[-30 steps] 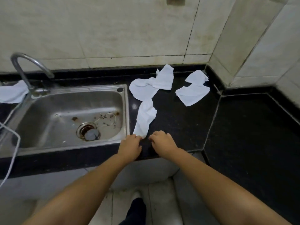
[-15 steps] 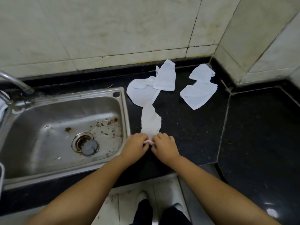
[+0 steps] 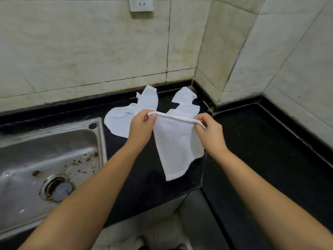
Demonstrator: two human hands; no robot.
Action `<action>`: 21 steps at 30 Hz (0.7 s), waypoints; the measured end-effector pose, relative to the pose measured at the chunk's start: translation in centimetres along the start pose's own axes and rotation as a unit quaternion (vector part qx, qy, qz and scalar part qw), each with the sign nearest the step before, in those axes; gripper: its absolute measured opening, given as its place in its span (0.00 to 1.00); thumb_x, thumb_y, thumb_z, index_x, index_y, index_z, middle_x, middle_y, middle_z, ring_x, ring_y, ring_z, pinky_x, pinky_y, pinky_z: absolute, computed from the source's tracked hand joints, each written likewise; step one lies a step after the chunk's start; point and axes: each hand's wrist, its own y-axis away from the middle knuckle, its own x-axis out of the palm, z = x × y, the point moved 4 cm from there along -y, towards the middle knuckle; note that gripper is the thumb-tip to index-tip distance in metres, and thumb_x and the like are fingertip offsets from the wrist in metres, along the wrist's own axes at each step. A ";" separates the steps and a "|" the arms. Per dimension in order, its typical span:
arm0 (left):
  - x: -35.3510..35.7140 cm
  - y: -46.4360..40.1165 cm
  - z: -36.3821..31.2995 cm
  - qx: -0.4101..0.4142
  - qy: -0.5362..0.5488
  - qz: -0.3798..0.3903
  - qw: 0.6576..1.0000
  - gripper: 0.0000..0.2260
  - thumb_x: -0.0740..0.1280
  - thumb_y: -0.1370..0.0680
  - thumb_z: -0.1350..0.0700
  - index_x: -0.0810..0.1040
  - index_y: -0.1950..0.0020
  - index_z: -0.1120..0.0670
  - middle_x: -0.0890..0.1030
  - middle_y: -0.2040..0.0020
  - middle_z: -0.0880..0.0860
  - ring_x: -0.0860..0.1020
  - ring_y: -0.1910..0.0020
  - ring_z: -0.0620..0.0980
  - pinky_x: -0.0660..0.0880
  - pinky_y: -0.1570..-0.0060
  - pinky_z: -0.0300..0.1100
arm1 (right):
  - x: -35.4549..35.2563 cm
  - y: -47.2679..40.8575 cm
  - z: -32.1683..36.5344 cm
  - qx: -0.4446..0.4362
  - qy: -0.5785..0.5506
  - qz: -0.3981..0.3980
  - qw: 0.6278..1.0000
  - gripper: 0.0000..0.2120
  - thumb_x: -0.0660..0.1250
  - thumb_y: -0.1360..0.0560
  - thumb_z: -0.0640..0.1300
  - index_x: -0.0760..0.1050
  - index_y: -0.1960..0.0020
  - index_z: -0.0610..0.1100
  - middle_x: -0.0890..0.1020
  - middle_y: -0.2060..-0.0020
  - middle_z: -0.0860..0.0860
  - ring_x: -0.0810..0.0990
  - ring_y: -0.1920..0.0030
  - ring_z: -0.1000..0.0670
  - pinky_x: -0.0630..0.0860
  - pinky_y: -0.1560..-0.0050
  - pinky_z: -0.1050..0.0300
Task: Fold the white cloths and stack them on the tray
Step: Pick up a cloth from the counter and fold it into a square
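A white cloth [image 3: 175,145] hangs in the air above the black counter [image 3: 261,150], stretched along its top edge between my hands. My left hand [image 3: 142,125] pinches its left corner and my right hand [image 3: 209,130] pinches its right corner. Behind my hands more white cloths lie crumpled on the counter: one flat piece [image 3: 118,121] beside the sink, one [image 3: 148,100] against the back edge, and another [image 3: 185,103] near the corner, partly hidden by the held cloth. No tray is in view.
A steel sink [image 3: 45,159] with a drain fills the left side. Tiled walls [image 3: 90,47] close off the back and right, forming an inner corner. A wall socket [image 3: 141,3] sits high up. The counter's front edge runs just below my forearms.
Both hands took the near end of the long cloth on the counter, lifted it clear and spread apart, so it now hangs stretched between them. The camera tilted up and right.
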 end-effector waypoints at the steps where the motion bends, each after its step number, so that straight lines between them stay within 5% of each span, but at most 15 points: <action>1: 0.3 -0.2 -0.2 -0.006 0.011 -0.008 1.000 0.06 0.61 0.20 0.57 0.77 0.53 0.55 0.77 0.61 0.46 0.75 0.60 0.42 0.71 0.58 0.36 | -1.0 -0.4 -0.2 -0.001 -0.003 -0.005 1.000 0.07 0.61 0.25 0.37 0.76 0.53 0.46 0.78 0.61 0.56 0.74 0.62 0.59 0.68 0.65 0.74; 7: 1.8 -2.8 -0.7 -0.051 0.030 -0.031 0.998 0.07 0.61 0.22 0.55 0.77 0.55 0.55 0.79 0.57 0.61 0.75 0.58 0.52 0.71 0.56 0.46 | -6.5 -3.5 -0.6 -0.013 -0.023 -0.051 0.998 0.08 0.62 0.21 0.42 0.79 0.50 0.48 0.79 0.57 0.54 0.75 0.56 0.57 0.69 0.60 0.68; 11: 1.5 -4.0 -2.7 -0.008 0.030 -0.034 0.999 0.08 0.59 0.22 0.59 0.78 0.53 0.57 0.79 0.57 0.55 0.75 0.56 0.50 0.74 0.52 0.47 | -8.3 -5.0 -0.2 -0.007 -0.078 -0.060 0.995 0.08 0.61 0.21 0.45 0.79 0.52 0.49 0.81 0.58 0.52 0.77 0.56 0.54 0.73 0.56 0.59; 16: 1.5 -0.6 0.4 -0.048 0.019 -0.025 0.998 0.09 0.57 0.19 0.60 0.76 0.47 0.52 0.80 0.50 0.55 0.78 0.50 0.50 0.75 0.46 0.45 | -7.1 -3.1 -3.1 0.006 -0.117 0.016 0.993 0.06 0.64 0.22 0.41 0.79 0.53 0.41 0.78 0.66 0.55 0.75 0.67 0.65 0.70 0.65 0.74; 21: 1.9 6.0 7.5 -0.139 -0.025 0.051 0.989 0.09 0.62 0.21 0.61 0.79 0.57 0.52 0.80 0.62 0.48 0.76 0.60 0.46 0.73 0.55 0.42 | -4.3 2.2 -10.5 0.094 -0.068 0.144 0.983 0.06 0.66 0.23 0.40 0.77 0.60 0.45 0.76 0.71 0.56 0.72 0.72 0.62 0.68 0.69 0.72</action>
